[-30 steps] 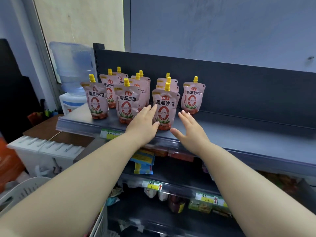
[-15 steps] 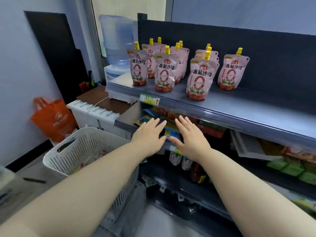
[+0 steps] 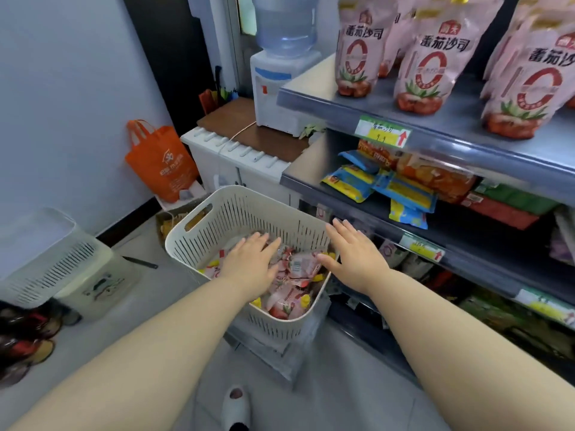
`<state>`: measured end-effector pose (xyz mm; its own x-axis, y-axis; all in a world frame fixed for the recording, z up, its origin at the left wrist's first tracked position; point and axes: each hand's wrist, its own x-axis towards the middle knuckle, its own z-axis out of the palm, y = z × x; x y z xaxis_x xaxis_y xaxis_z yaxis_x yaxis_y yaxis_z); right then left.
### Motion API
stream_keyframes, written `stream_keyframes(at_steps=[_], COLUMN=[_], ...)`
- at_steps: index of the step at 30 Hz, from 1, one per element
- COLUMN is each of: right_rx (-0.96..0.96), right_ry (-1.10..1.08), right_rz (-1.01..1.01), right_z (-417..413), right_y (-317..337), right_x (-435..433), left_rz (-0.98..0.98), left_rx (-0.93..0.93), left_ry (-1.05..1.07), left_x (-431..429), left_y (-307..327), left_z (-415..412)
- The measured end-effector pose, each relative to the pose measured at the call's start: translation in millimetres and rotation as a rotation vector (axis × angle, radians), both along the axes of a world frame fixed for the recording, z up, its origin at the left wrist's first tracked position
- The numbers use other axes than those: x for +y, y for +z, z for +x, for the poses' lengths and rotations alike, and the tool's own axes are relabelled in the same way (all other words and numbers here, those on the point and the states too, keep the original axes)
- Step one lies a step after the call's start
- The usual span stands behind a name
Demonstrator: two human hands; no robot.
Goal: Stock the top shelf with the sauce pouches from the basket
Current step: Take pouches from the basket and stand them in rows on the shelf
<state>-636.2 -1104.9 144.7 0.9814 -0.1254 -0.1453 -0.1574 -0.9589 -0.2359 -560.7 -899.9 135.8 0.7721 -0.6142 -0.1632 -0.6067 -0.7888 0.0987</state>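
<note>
Basket near orange bag holds pouches; left hand, right hand fingers straight, holding nothing.

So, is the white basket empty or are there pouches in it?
Not empty. Pink pouches with yellow caps lie piled in the basket; the left hand and right hand are spread above, holding none.

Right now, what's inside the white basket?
Pink sauce pouches with yellow caps, lying in a heap in the basket. The left hand covers some, and the pile hides the bottom.
</note>
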Motion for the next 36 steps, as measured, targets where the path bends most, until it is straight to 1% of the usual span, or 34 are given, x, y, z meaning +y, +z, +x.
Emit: stream_keyframes(at_steps=[5, 9, 13, 18, 22, 27, 30, 32, 36], right_rx=[0.089, 0.140, 0.199, 0.323, 0.398, 0.490, 0.541, 0.574, 0.555], right_ry=[-0.056, -0.141, -0.241, -0.215, -0.189, -0.147, -0.162, -0.145, -0.094], right_rz=[0.039, 0.052, 0.069, -0.060, -0.093, -0.330, -0.433, -0.481, -0.521], right_z=[34, 51, 52, 53, 68, 83, 94, 99, 106], right_y=[-33, -49, -65, -76, -79, -87, -93, -93, -84], right_x=[44, 63, 71, 74, 70, 60, 55, 52, 50], left_rz=[-0.013, -0.019, 0.016, 0.068, 0.060, 0.118, 0.092, 0.071, 0.036], left_rx=[0.135, 0.185, 0.238, 0.338, 0.322, 0.365, 0.399, 0.407, 0.474], left_ry=[0.004, -0.060, -0.106, -0.153, -0.136, -0.021, 0.047, 0.037, 0.000], left_x=[37, 40, 35, 26, 19, 23, 23, 22, 20], left_y=[-44, -62, -78, -100, -108, -120, -123, -125, -130], left_z=[43, 79, 98, 96, 97, 95, 97, 97, 101])
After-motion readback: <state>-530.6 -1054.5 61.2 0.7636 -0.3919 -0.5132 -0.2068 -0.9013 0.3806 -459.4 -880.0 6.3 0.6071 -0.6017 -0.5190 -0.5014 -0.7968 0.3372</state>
